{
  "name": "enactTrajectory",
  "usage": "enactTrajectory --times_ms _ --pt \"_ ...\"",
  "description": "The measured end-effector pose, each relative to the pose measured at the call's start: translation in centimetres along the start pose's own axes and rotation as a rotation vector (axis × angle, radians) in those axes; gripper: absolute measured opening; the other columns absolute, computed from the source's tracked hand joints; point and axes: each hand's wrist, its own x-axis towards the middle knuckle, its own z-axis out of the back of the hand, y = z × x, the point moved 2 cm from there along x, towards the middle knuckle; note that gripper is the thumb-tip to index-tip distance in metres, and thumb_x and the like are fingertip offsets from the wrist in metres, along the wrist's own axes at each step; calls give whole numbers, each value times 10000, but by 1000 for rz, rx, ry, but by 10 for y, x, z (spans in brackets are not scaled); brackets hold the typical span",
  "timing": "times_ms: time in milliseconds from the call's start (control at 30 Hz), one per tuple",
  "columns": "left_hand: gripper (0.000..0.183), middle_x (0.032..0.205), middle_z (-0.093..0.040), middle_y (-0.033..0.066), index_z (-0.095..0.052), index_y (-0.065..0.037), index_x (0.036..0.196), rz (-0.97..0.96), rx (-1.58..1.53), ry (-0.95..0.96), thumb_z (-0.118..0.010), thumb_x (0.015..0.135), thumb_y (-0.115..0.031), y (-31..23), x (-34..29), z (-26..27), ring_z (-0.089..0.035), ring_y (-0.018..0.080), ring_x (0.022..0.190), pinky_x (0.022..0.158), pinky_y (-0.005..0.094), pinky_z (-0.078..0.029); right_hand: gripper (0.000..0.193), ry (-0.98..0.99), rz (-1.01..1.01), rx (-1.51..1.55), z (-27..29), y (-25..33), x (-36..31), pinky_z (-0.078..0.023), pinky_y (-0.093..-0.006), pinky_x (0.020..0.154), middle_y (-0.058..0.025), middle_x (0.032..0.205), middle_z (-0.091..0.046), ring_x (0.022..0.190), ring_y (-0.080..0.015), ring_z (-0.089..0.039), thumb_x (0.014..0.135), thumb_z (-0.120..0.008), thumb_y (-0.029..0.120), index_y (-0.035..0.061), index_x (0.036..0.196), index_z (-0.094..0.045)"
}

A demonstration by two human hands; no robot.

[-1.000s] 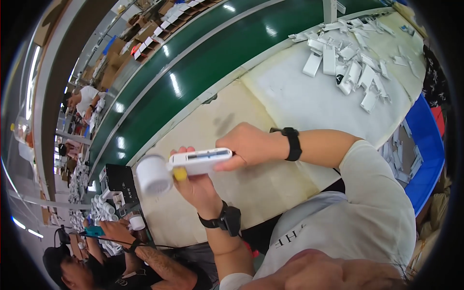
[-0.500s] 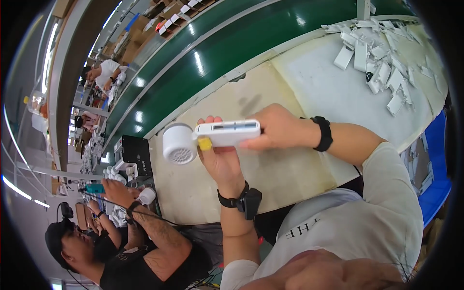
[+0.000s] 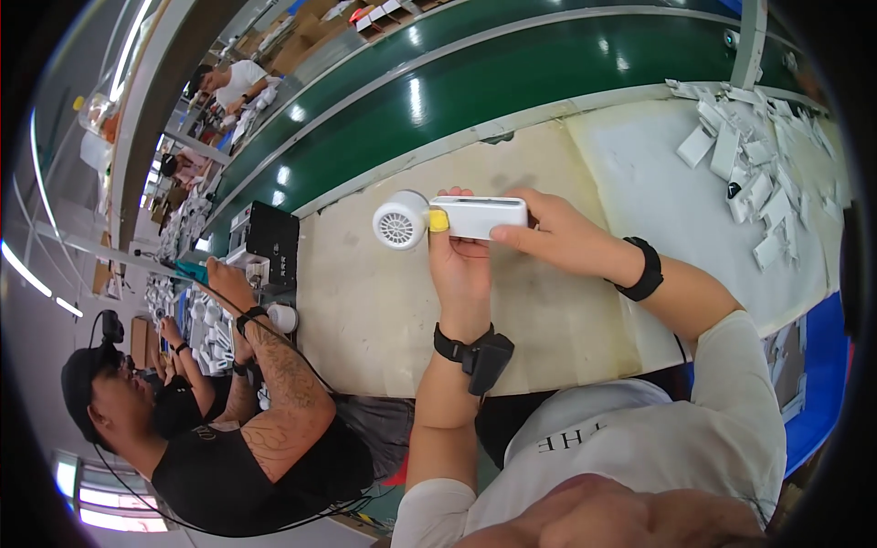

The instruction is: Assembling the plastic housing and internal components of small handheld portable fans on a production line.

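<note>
A worker's left hand (image 3: 463,274) and right hand (image 3: 566,236) hold a white device (image 3: 493,222) above the table (image 3: 365,329), left fingers mostly hidden behind its handle, right thumb and fingers pinching its right end. At near right, the blue bin (image 3: 816,393) runs into the dark rim of view. Compared with half a second earlier, the round grille (image 3: 398,229) faces up more squarely, the handle's slot (image 3: 475,199) narrowed to a sliver

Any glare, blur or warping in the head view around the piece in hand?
Head view, centre: the white device and its round grille look fairly sharp; head view, top: glare spots on the green surface, clear of the device; head view, rim: straight edges bend.
</note>
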Motion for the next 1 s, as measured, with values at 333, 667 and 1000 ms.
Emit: enactTrajectory --times_ms 333,667,1000 --pt "399 1185 -506 114 -419 -37 1228 -34 -15 129 -486 919 -279 -5 -15 -16 -510 211 1080 921 369 -433 252 -165 253 -138 8 16 -10 -422 -241 523 -15 649 -535 553 -81 -496 840 -601 254 18 910 -547" --pt "377 1152 -531 107 -456 -12 1182 0 12 75 -447 931 -293 -5 -5 -10 -525 207 1078 933 353 -444 282 -52 41 109 9 6 -4 -397 -209 524 4 646 -513 566 -51 -466 835 -616 265 21 944 -525" --pt "342 987 -618 110 -522 8 1075 32 633 16 -508 887 -278 -44 36 38 -613 218 886 776 344 -499 381 51 -26 -143 10 10 1 -387 -222 556 -5 634 -512 586 -71 -465 813 -624 162 10 1135 -489"
